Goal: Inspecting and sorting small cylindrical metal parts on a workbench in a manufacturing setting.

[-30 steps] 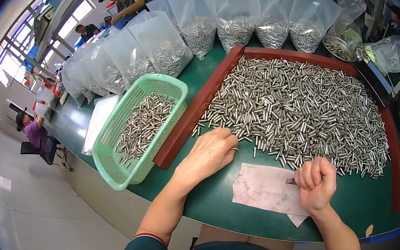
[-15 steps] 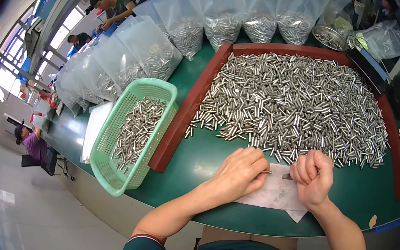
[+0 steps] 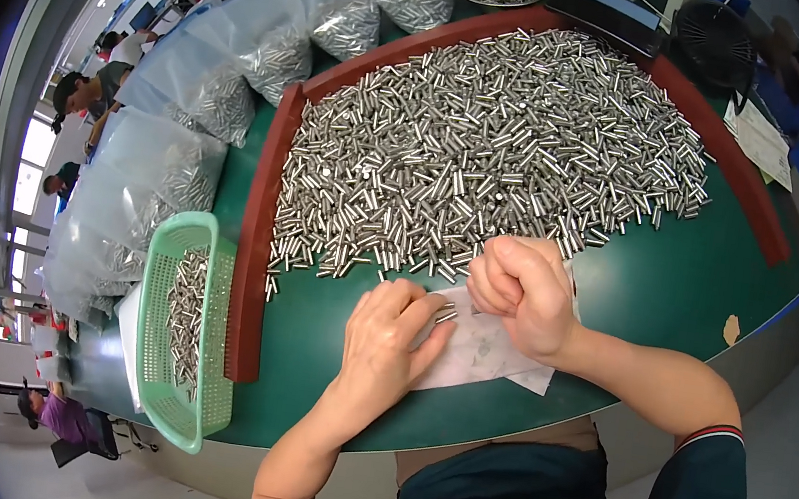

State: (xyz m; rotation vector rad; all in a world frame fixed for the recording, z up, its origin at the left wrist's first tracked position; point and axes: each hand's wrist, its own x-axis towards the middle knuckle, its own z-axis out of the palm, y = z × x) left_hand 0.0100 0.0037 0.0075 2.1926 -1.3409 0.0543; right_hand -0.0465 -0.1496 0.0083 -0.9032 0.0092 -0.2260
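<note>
With the left hand (image 3: 388,339) flat on pins (image 3: 445,310) and the right hand (image 3: 520,291) fisted on unseen contents, pins could roll toward six o'clock off the counter (image 3: 324,361).

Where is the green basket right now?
In the head view, the green basket sits at the person's left, just outside the red rim, below the clear bags.

steel pins (image 3: 442,308) — small, shiny, lying flat | on white paper sheet (image 3: 488,347) — touching fingers
</note>
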